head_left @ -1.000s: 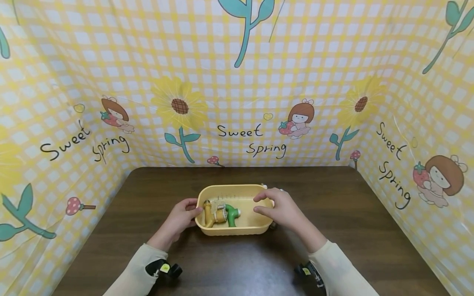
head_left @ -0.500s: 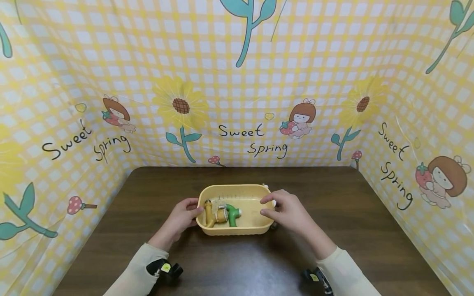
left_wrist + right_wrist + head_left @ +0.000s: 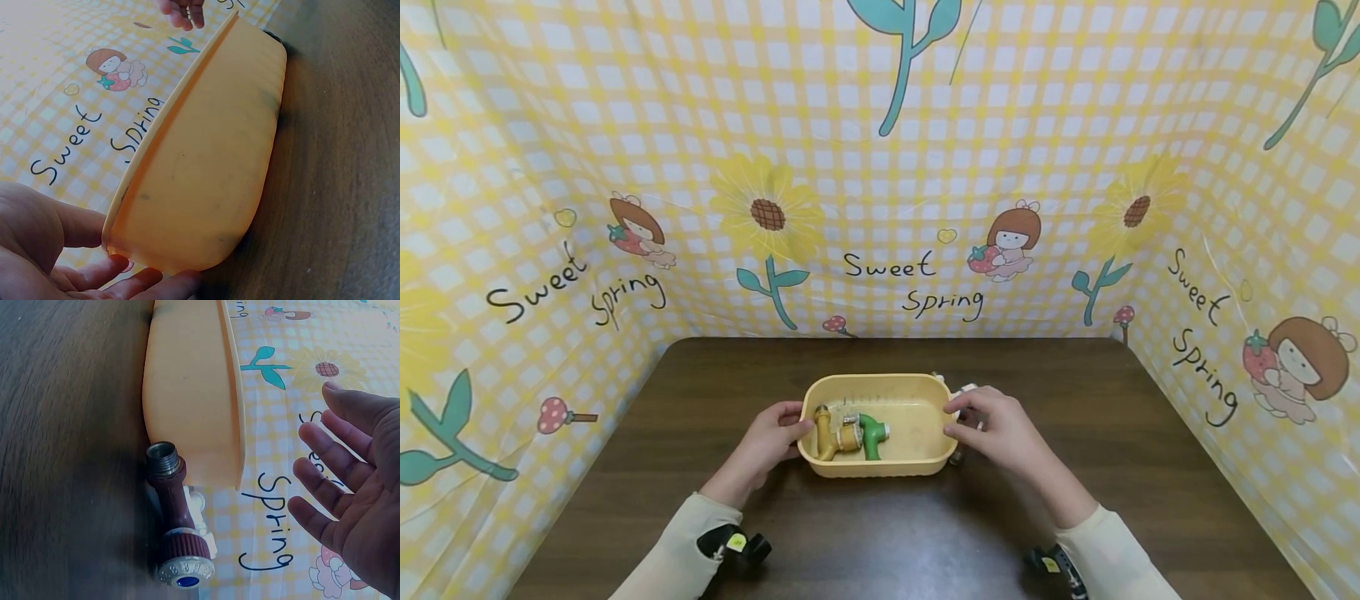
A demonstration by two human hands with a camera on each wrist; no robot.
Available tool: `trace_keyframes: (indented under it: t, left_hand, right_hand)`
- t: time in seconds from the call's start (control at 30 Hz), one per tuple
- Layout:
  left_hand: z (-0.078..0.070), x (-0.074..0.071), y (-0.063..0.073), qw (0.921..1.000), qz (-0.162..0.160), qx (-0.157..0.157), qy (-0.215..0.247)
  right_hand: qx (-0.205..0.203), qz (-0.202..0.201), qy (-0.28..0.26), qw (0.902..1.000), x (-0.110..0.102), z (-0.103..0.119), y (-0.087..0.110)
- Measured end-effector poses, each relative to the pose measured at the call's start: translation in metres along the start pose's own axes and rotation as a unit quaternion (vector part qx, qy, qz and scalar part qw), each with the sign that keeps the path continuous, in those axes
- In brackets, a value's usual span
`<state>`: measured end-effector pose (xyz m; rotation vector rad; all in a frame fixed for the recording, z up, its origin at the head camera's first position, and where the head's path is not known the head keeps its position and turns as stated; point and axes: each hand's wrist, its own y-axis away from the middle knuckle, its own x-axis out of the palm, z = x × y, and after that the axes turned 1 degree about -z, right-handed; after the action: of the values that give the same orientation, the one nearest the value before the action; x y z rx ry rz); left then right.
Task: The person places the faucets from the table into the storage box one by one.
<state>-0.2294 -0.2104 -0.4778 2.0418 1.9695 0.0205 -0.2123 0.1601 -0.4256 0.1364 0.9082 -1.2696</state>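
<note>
A pale yellow plastic basin [image 3: 917, 435] stands on the dark wood table. Inside it, toward the left, lie a mustard-yellow tap [image 3: 825, 443] and a green tap [image 3: 872, 433]. My left hand [image 3: 771, 440] grips the basin's left end, thumb at the rim and fingers against the outer wall below. Over by the right end, my right hand [image 3: 1004, 435] is held with spread fingers, nothing between them and apart from the rim in the right wrist view. Below that hand, a dark red tap [image 3: 178, 519] with a threaded metal mouth and a blue-centred knob lies beside the basin.
White pieces [image 3: 967, 389] show behind the basin's right end, partly hidden by the right hand. A yellow checked cloth [image 3: 880, 200] with printed flowers walls the table [image 3: 715, 375] at the back and both sides.
My right hand has moved right, from over the basin's inside to beside its right rim. The left hand and the basin stay in place.
</note>
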Motion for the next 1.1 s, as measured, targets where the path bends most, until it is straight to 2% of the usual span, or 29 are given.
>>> trace_keyframes:
  t: [0.43,0.8,1.1]
  left_hand:
    - [0.002,0.000,-0.002,1.0000,0.005,0.003,-0.003]
    - [0.001,0.001,-0.003,1.0000,-0.003,-0.005,-0.006]
    - [0.002,0.001,-0.004,0.9999,-0.006,-0.003,-0.012]
  right_hand:
    - [0.030,-0.015,0.008,0.9994,-0.011,-0.008,0.005]
    - [0.011,-0.037,0.030,0.9988,-0.024,-0.022,0.006]
    - [0.039,-0.042,0.019,0.9982,-0.026,-0.038,0.005]
